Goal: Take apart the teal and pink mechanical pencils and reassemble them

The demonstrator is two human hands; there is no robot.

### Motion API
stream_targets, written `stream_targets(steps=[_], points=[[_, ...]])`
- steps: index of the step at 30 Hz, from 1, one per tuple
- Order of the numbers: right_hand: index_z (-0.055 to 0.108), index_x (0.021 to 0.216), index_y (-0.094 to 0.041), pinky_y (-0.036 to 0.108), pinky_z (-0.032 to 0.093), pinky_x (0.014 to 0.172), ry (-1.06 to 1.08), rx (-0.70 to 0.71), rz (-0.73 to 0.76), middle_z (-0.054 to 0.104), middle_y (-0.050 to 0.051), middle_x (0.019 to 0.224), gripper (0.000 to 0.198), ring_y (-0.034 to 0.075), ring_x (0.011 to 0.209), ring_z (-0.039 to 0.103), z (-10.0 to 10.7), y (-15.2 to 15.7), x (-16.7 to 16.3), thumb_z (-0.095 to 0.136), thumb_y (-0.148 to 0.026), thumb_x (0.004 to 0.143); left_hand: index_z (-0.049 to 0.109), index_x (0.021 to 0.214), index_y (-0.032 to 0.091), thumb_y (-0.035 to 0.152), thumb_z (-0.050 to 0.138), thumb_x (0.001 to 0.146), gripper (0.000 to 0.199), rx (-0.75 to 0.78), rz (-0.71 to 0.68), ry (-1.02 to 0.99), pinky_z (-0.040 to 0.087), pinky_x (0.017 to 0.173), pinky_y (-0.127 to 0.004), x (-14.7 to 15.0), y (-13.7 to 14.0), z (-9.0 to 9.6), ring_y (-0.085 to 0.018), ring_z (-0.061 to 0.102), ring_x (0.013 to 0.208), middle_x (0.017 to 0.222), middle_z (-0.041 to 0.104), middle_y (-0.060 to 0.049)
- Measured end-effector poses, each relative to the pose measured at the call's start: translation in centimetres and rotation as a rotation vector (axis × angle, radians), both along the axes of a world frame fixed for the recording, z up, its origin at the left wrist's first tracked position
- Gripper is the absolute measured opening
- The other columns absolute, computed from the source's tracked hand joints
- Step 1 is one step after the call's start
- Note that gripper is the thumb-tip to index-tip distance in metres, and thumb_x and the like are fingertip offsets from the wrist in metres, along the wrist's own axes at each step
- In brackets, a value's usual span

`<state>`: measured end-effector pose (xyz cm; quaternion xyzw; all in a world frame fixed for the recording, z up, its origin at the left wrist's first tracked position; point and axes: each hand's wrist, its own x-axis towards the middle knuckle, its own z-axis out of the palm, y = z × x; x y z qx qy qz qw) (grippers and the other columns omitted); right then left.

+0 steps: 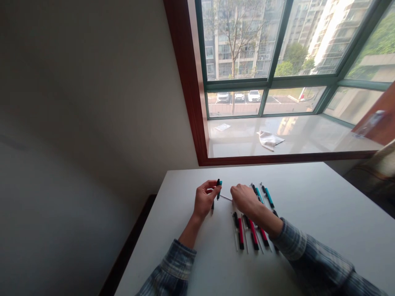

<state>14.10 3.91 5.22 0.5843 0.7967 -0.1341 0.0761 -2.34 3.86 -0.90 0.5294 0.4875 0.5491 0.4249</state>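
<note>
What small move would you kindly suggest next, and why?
I would probably turn the slim white rod into line with the black-and-teal pen part: the left hand grips that part near-vertical in view, while the rod slants across from the right hand, its tip nearby.

I've got the table (154, 263) out there before the window sill (234, 146), where a cloth (268, 139) lies right of some paper (222, 127). Over the table, a thin rod (226, 197) spans between my left hand (204, 200) and right hand (245, 198); farther pen parts (269, 198) lie right of both, behind nearer pen parts (241, 234).
</note>
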Motion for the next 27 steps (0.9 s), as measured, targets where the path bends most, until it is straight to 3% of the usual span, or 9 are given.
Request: stream_targets(steps=[7, 14, 18, 21, 27], points=[[0.076, 0.102, -0.007, 0.034, 0.057, 0.077, 0.022, 0.022, 0.0, 0.076, 0.024, 0.103, 0.026, 0.03, 0.093, 0.076, -0.4, -0.1, -0.4, 0.053, -0.002, 0.091, 0.078, 0.098, 0.019, 0.039, 0.08, 0.078, 0.028, 0.013, 0.041, 0.014, 0.053, 0.076, -0.031, -0.2, -0.2, 0.4, -0.021, 0.067, 0.086, 0.096, 0.077, -0.008], [0.078, 0.092, -0.016, 0.028, 0.053, 0.068, 0.133, 0.01, -0.005, 0.078, 0.015, 0.094, 0.012, 0.025, 0.084, 0.074, -0.2, 1.4, 1.8, 0.073, -0.024, 0.084, 0.078, 0.098, 0.019, 0.039, 0.08, 0.078, 0.029, 0.031, 0.049, -0.014, 0.054, 0.077, -0.033, -0.3, -0.3, 0.2, -0.021, 0.067, 0.086, 0.097, 0.076, -0.008], [0.076, 0.098, -0.019, 0.024, 0.049, 0.063, 0.525, -0.091, 0.046, 0.077, 0.005, 0.086, 0.015, 0.016, 0.073, 0.069, 0.5, 3.5, 4.1, 0.07, -0.023, 0.085, 0.078, 0.096, 0.018, 0.039, 0.081, 0.077, 0.028, 0.006, 0.019, -0.02, 0.054, 0.074, -0.033, -0.5, 0.0, 0.1, -0.02, 0.067, 0.081, 0.096, 0.076, -0.008], [0.074, 0.108, -0.016, 0.026, 0.05, 0.063, 0.805, -0.117, 0.086, 0.075, 0.004, 0.083, 0.025, 0.015, 0.07, 0.066, 0.8, 4.6, 4.8, 0.066, -0.03, 0.089, 0.079, 0.093, 0.018, 0.039, 0.081, 0.077, 0.027, 0.014, -0.002, -0.002, 0.054, 0.073, -0.033, -0.4, 0.1, 0.0, -0.019, 0.066, 0.079, 0.094, 0.076, -0.008], [0.067, 0.094, -0.015, 0.031, 0.056, 0.077, 1.33, -0.148, 0.146, 0.073, 0.006, 0.092, 0.026, 0.017, 0.083, 0.069, 1.0, 4.5, 3.8, 0.073, -0.038, 0.084, 0.081, 0.098, 0.018, 0.041, 0.082, 0.077, 0.031, 0.005, -0.066, 0.0, 0.054, 0.077, -0.034, -0.2, -0.1, -0.3, -0.021, 0.066, 0.082, 0.098, 0.078, -0.009]])
